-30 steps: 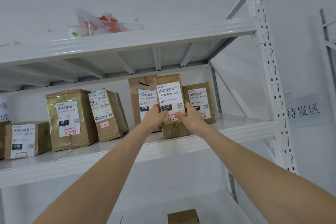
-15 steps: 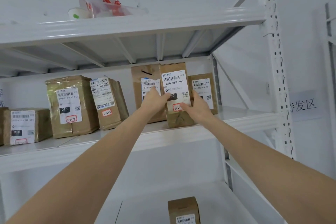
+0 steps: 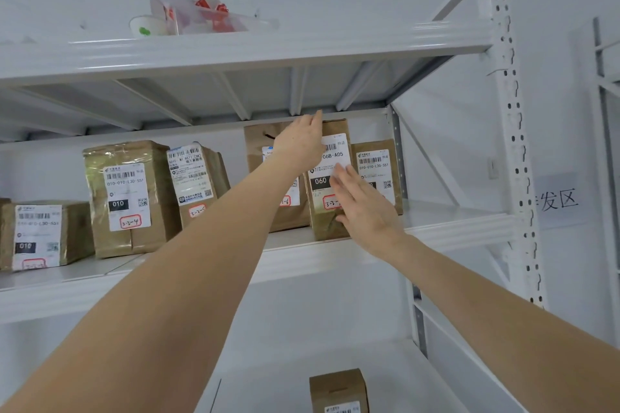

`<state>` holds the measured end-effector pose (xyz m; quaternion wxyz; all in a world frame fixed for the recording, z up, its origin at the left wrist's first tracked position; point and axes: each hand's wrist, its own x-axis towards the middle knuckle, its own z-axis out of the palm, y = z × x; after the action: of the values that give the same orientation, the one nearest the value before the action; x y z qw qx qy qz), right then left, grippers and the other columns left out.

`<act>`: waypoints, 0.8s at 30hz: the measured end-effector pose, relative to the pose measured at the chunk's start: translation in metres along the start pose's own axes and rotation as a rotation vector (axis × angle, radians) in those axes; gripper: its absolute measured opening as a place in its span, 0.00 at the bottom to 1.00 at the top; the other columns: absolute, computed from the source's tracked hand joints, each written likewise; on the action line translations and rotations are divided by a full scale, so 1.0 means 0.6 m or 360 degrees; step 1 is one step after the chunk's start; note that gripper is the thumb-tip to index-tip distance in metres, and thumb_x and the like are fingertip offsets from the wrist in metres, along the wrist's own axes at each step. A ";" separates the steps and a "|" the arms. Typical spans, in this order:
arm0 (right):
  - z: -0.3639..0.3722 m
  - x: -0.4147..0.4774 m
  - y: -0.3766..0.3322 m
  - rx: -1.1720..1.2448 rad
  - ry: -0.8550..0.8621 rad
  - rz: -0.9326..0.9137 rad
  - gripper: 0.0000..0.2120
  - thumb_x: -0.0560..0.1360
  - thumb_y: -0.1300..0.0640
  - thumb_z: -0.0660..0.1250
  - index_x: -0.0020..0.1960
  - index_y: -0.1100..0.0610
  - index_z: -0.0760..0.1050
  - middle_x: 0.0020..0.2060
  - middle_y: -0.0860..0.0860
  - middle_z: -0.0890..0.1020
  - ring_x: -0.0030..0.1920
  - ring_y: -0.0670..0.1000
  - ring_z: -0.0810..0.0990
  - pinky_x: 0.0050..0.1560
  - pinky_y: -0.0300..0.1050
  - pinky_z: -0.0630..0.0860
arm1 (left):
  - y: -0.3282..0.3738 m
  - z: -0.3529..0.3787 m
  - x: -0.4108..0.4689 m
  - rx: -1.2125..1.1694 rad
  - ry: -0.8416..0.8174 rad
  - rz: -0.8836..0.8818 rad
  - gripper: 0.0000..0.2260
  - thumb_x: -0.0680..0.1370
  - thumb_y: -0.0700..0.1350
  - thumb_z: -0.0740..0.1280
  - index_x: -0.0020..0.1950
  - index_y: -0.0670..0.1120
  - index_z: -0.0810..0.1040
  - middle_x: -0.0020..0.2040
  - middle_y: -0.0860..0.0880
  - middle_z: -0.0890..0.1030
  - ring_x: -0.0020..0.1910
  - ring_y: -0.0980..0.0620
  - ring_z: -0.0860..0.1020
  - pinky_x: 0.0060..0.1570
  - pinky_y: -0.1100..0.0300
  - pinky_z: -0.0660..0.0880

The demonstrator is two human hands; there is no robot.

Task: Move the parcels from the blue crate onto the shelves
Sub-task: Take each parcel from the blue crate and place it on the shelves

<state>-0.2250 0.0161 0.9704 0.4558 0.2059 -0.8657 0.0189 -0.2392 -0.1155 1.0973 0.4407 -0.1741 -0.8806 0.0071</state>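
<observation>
Head view: the only camera, looking up and forward at a white rack.
Task's thing: the 060 parcel [image 3: 321, 182], tall and brown, stands on the middle shelf [image 3: 453, 228] close to its front edge, at the right end of the row.
Long axis: vertical, with the label facing the person.
Left hand: the left hand [image 3: 298, 144] lies over the parcel's upper left corner, fingers straight and pointing up. Nothing is curled round the box.
Right hand: the right hand [image 3: 365, 208] lies flat over the lower right of the label, fingers straight and together. It does not grasp.
Deciding relation: the parcel lies straight beyond both palms, toward the back of the shelf. The left hand is high on it and the right hand low, and both are about equally near.
Neighbours: the rear parcel [image 3: 260, 139] stands behind and to the left, and the shorter parcel [image 3: 375, 164] sits further back on the right. Whether either touches the 060 parcel cannot be told.
Step, as judged: the set-down looks nearly done. What is left is a small push back or a squaring-up, then letting go.
Risk, as judged: the box is tall and narrow, so pressure up high could tip it backward. The low hand is better placed to slide it.
Blue crate: not in view.
Below: the lower parcel [image 3: 339, 389] stands on the shelf underneath.
</observation>
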 end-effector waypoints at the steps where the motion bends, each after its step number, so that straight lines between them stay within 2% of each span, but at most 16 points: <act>1: -0.001 0.000 -0.001 0.0020 -0.0006 -0.0012 0.32 0.78 0.61 0.65 0.77 0.61 0.53 0.78 0.54 0.50 0.77 0.53 0.50 0.73 0.47 0.55 | 0.001 0.001 0.001 0.0022 0.0001 -0.0002 0.26 0.80 0.46 0.62 0.76 0.43 0.57 0.71 0.45 0.66 0.69 0.46 0.66 0.61 0.51 0.68; 4: -0.008 0.001 -0.005 0.0146 -0.0041 0.0019 0.28 0.81 0.61 0.59 0.78 0.60 0.52 0.78 0.50 0.49 0.77 0.49 0.50 0.72 0.47 0.61 | 0.001 -0.001 0.005 0.0082 -0.0013 -0.0028 0.22 0.79 0.46 0.63 0.72 0.43 0.63 0.66 0.45 0.69 0.65 0.45 0.70 0.56 0.50 0.71; 8: -0.011 0.003 -0.006 0.0114 -0.0061 0.0014 0.28 0.80 0.63 0.60 0.77 0.60 0.53 0.78 0.50 0.47 0.77 0.47 0.50 0.68 0.45 0.66 | 0.001 -0.001 0.011 0.0104 -0.0066 -0.0038 0.22 0.79 0.46 0.64 0.71 0.42 0.64 0.66 0.44 0.69 0.66 0.43 0.68 0.59 0.48 0.70; 13: -0.007 0.010 -0.004 0.0119 -0.0100 0.0046 0.29 0.80 0.64 0.61 0.77 0.59 0.54 0.78 0.49 0.47 0.77 0.47 0.50 0.69 0.43 0.64 | 0.000 0.003 0.018 0.0059 -0.0072 -0.0016 0.23 0.78 0.45 0.65 0.71 0.42 0.64 0.67 0.43 0.69 0.66 0.43 0.69 0.61 0.49 0.69; 16: 0.001 0.015 -0.001 0.0118 -0.0112 0.0068 0.29 0.79 0.64 0.61 0.77 0.59 0.55 0.78 0.50 0.47 0.77 0.48 0.50 0.71 0.46 0.63 | -0.002 0.011 0.022 0.0014 -0.0069 -0.0017 0.23 0.78 0.44 0.66 0.71 0.43 0.64 0.68 0.44 0.69 0.66 0.43 0.69 0.62 0.49 0.69; 20: 0.005 0.023 0.004 0.0260 -0.0165 0.0105 0.26 0.81 0.64 0.55 0.77 0.57 0.54 0.78 0.50 0.48 0.77 0.51 0.49 0.74 0.50 0.56 | -0.005 0.019 0.028 0.0004 -0.0074 -0.0005 0.24 0.78 0.43 0.66 0.72 0.42 0.63 0.69 0.43 0.68 0.66 0.43 0.69 0.62 0.50 0.69; 24: 0.018 0.027 0.011 0.0258 -0.0138 0.0126 0.27 0.80 0.67 0.56 0.78 0.57 0.54 0.78 0.50 0.46 0.77 0.49 0.51 0.73 0.49 0.62 | -0.006 0.029 0.036 0.0000 -0.0093 0.0006 0.24 0.78 0.43 0.66 0.72 0.42 0.63 0.68 0.43 0.68 0.66 0.43 0.69 0.63 0.50 0.69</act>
<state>-0.2439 0.0142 0.9779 0.3986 0.2084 -0.8878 0.0979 -0.2659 -0.1095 1.1039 0.4148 -0.1754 -0.8928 0.0129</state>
